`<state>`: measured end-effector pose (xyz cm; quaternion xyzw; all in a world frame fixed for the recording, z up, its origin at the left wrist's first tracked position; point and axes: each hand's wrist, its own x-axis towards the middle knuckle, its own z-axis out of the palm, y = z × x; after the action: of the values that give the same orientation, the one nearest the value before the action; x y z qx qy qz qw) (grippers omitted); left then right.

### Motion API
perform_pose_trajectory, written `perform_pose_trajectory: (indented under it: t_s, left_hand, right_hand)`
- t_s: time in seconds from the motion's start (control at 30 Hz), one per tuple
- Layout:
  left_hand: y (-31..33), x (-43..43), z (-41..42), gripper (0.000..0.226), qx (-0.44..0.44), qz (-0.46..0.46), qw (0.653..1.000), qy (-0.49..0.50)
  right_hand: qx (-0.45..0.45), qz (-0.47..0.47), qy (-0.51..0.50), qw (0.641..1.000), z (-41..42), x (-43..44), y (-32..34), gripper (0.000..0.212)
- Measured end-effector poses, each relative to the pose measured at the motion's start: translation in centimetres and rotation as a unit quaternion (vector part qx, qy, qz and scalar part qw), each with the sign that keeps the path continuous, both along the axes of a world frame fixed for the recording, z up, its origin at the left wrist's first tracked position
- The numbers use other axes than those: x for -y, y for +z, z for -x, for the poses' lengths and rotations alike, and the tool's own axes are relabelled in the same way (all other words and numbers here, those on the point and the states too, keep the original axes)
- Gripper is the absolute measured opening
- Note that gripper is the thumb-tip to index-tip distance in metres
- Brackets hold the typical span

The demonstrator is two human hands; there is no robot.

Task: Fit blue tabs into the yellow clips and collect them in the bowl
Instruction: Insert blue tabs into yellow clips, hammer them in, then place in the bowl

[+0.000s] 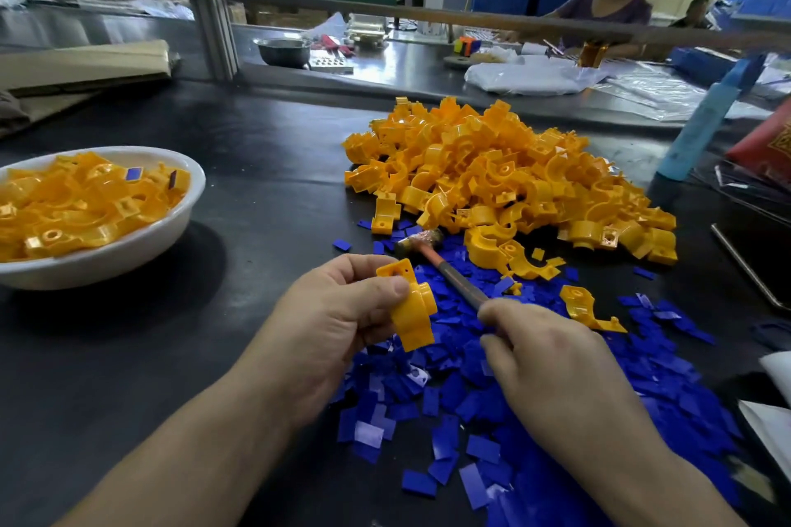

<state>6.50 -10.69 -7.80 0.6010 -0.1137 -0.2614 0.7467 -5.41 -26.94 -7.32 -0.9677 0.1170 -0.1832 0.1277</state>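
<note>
Bowl (179, 222) left; clip pile (509, 180) right, behind tabs (556, 419).

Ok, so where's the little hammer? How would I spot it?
Find the big heap of yellow clips on the dark table. At its near edge, where the blue tabs begin, lies the hammer, its handle running into the right hand. It is the only long thin thing there, with an orange-and-grey handle.
</note>
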Motion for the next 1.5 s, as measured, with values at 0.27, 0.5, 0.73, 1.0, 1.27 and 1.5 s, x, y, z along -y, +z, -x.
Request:
perform_pose_trajectory:
  t_s: [0.27, 0.5, 0.73, 1.0, 1.27, 1.5]
  left_hand:
    - [-0.2, 0.3, 1.3, 0.031, 0.057, -0.070, 0.994, -0.055]
    - [-0.2, 0.6, 1.4, 0.057, 0.032, -0.060, 0.996, -0.052]
    - [-0.3, 0.6, 1.5, 0.068, 0.026, -0.066, 0.995, -0.071]
    - [0.0, 0.6, 1.9, 0.039, 0.054, -0.064, 0.992, -0.092]
    - [0.0, 0.6, 2.3, 0.039, 0.055, -0.045, 0.991, -0.113]
    - [0.1, 0.5, 2.4, 0.032, 0.073, -0.048, 0.991, -0.098]
  right_hand:
    - [0.079, -0.372, 0.065, 0.923, 0.0, -1.5, 1.6, 0.016]
    - [0.082, -0.463, 0.081, 0.879, 0.1, -1.2, 2.0, 0.013]
    - [0.091, -0.415, 0.081, 0.902, 0.2, -1.5, 1.7, 0.024]
    - [0.077, -0.374, 0.088, 0.920, 0.3, -1.4, 1.9, 0.019]
    - [0.108, -0.394, 0.101, 0.907, 0.1, -1.3, 1.5, 0.020]
    - [0.076, -0.478, 0.090, 0.871, -0.3, -1.3, 1.0, 0.027]
